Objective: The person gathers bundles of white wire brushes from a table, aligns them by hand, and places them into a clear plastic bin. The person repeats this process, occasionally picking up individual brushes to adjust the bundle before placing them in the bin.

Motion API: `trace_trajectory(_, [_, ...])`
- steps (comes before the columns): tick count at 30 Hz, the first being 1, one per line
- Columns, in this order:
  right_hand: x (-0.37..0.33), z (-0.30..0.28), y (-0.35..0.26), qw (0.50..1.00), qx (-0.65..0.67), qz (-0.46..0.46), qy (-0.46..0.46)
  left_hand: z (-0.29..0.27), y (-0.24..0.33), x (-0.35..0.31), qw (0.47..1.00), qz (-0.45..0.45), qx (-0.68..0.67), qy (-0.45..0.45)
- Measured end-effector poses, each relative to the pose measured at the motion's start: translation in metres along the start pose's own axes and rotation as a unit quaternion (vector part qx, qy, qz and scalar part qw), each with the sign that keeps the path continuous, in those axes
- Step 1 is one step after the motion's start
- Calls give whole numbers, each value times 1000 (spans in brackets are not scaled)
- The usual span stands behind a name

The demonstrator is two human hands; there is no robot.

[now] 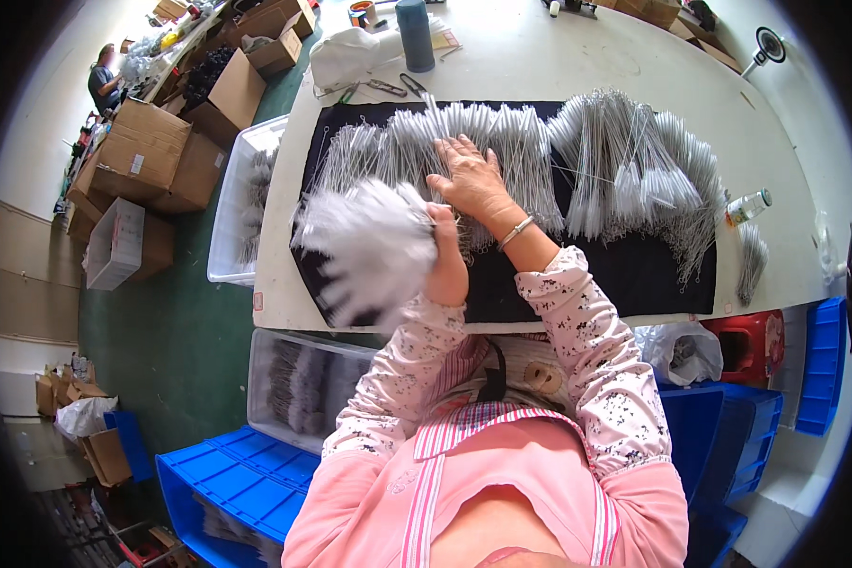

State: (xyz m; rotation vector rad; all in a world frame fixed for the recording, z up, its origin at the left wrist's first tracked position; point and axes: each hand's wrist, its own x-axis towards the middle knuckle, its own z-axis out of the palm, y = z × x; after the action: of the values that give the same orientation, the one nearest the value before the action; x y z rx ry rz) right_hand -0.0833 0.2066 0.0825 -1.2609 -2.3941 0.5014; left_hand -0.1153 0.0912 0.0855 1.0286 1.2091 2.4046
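Observation:
A thick bunch of thin wire brushes [364, 248] with white bristles, like straw brushes, is in my left hand [448, 260]. Its bristle ends fan out to the left and are smeared by motion. My right hand [479, 182] lies over a row of the same brushes [525, 156], fingers stretched out and touching them. Just past those fingertips, one small clump stands out from the row. To the right sits a second heap of brushes [625, 175], its bundles fanned in different directions. Both groups rest on a black cloth [587, 295] spread over the white table [549, 62].
A clear bottle [748, 206] lies right of the cloth, beside a small brush bundle [752, 263]. A dark blue cylinder [415, 36] and pliers [386, 88] are at the back. White bins [220, 251], blue crates [246, 473] and a red stool [743, 346] surround the table. Another person [103, 83] is far left.

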Motion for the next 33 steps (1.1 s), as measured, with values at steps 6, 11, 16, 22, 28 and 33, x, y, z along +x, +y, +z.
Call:
trace_trajectory(6, [-3, 7, 0, 999, 0, -32, 42, 1, 44, -17, 956, 257, -104, -94])
trace_trajectory(11, [-4, 10, -6, 969, -22, -72, 236, -26, 72, -22, 965, -218, -112, -94])
trace_trajectory(16, [-51, -50, -35, 926, 253, -149, 237, -55, 77, -20, 854, -395, -331, 64])
trace_trajectory(22, [-159, -84, -110, 911, 173, -370, -49, -95, 82, -15, 657, -538, -495, 185])
trace_trajectory(28, [-134, -50, -157, 901, 132, -412, 38, -126, 75, -23, 717, -474, -508, 59])
trace_trajectory(33, [-82, -21, -191, 882, 131, -451, -22, -149, 29, -10, 852, -378, -358, 55])
